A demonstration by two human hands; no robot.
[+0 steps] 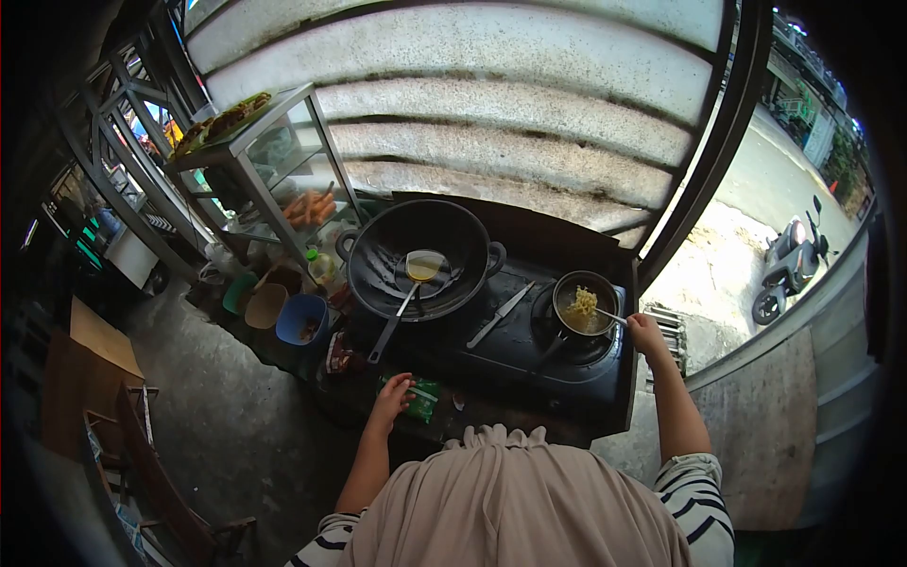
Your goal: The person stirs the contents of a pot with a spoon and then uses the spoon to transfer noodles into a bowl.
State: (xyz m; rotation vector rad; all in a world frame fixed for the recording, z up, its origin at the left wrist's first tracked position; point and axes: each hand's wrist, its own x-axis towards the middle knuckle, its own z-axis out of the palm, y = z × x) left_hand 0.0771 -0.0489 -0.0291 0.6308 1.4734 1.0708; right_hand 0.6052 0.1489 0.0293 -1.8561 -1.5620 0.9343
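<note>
Right hand [646, 333] grips a utensil [609, 317] stirring noodles in the small pot [585, 304] near the stove's [529, 345] right edge; left hand [392, 397] rests loosely curled on a green packet [421, 397] at the front edge.

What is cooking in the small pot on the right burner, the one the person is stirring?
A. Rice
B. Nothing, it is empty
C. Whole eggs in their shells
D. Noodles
D: the small pot holds a pale yellow tangle of noodles, and the right hand holds a utensil that reaches into it.
</note>
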